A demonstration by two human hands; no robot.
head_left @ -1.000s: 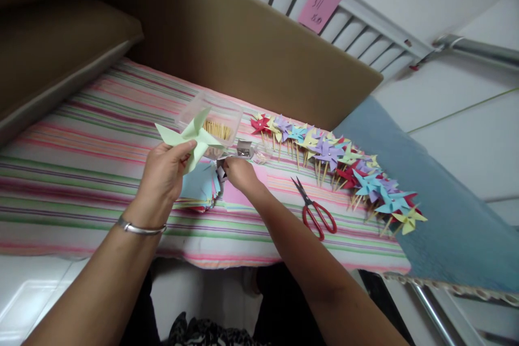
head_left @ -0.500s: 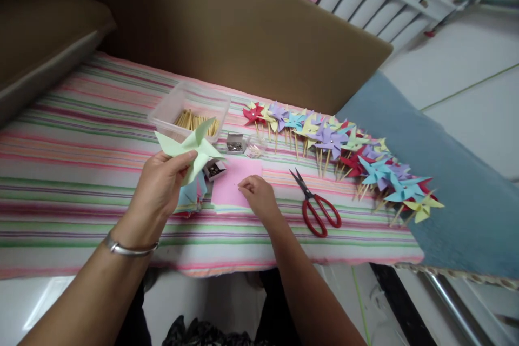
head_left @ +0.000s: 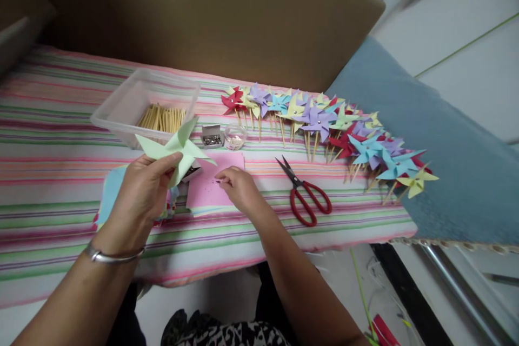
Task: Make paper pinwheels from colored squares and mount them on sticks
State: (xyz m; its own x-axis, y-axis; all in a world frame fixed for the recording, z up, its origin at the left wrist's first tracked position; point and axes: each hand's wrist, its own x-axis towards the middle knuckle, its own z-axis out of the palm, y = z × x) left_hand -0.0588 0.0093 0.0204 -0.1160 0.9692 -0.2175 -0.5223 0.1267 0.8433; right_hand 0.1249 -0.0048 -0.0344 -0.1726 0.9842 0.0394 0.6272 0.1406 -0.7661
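Observation:
A pale green paper pinwheel (head_left: 184, 147) is pinched between the thumb and fingers of my left hand (head_left: 140, 189), raised above the table. My right hand (head_left: 241, 189) is closed in a pinch over a stack of pink paper (head_left: 203, 192); a tiny dark thing shows at its fingertips, too small to name. Small dark specks lie on the pink sheet. Partly behind the pinwheel sits a small open box (head_left: 192, 172) of dark bits. Blue paper sheets (head_left: 111, 192) lie under and beside my left wrist. Red-handled scissors (head_left: 302, 189) lie open to the right.
A clear plastic tub (head_left: 121, 105) holds wooden sticks (head_left: 162, 118). A small box of metal pins (head_left: 212, 138) and a round clear container (head_left: 235, 138) stand behind the paper. Finished pinwheels on sticks (head_left: 318, 119) lie along the right. A brown board (head_left: 227, 21) rises behind the striped cloth.
The camera view has shifted, so the table items appear further left. My left hand still holds the pinwheel. My right hand remains pinched over the pink paper, with a dark bit now visible at its fingertips.

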